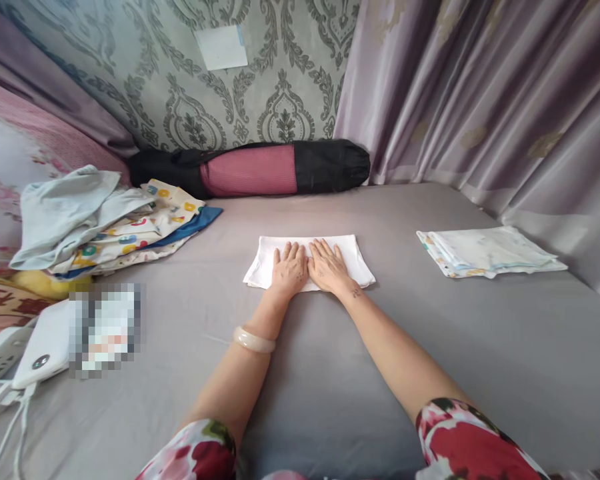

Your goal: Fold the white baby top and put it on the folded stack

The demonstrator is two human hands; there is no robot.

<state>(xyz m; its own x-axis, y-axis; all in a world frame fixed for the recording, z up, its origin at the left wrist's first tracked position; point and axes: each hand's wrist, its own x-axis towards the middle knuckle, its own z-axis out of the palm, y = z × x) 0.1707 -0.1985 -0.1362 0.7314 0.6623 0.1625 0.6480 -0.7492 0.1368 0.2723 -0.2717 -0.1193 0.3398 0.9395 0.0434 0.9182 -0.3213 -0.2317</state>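
Observation:
A folded white cloth (353, 257) lies flat in the middle of the grey bed sheet (390, 217). My left hand (290, 268) rests palm down on its left half, fingers stretched out. Beside it my right hand (327, 265) presses flat on the other half, its fingers also extended. The two hands nearly touch at the middle of the cloth. Parts of the cloth are covered by the hands. A pale bangle (254, 340) circles my left wrist.
To the right lies a stack of folded fabric (495, 250). At the left are loose clothes (80, 213), a white power bank (50, 347) with cables, a power strip (3, 350) and a blurred-out item (111, 327). A black and pink rolled bag (250, 170) lies along the wall.

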